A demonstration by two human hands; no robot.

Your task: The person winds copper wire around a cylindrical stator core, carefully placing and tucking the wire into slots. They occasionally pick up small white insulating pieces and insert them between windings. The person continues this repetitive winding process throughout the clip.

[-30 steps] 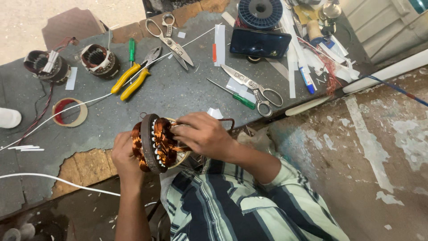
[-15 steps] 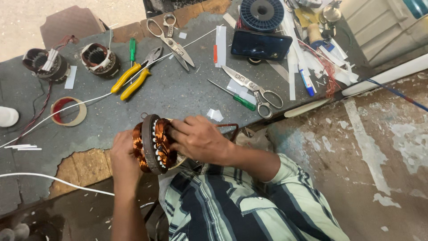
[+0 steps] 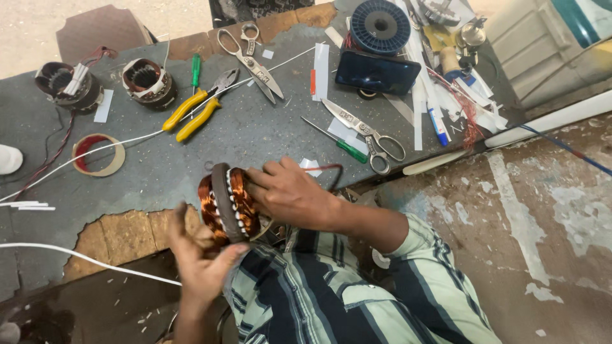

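A round motor stator (image 3: 224, 199) with copper windings on both sides stands on edge at the near edge of the grey workbench (image 3: 255, 137). My right hand (image 3: 290, 191) grips its right face, fingers spread over the copper coils. My left hand (image 3: 201, 258) is below and in front of the stator, fingers curled up against its lower rim. A thin reddish wire (image 3: 328, 171) loops out just behind my right hand.
On the bench lie yellow-handled pliers (image 3: 194, 111), a green screwdriver (image 3: 338, 143), two pairs of scissors (image 3: 366, 130), a tape roll (image 3: 95, 155), two more wound stators (image 3: 143, 79), a dark phone (image 3: 376, 72), a blue wire spool (image 3: 381, 25) and white paper strips. The bench top is chipped near my left hand.
My left hand has dropped from the stator's left side to beneath its lower rim. The stator has tilted slightly; my right hand stays on its right face.
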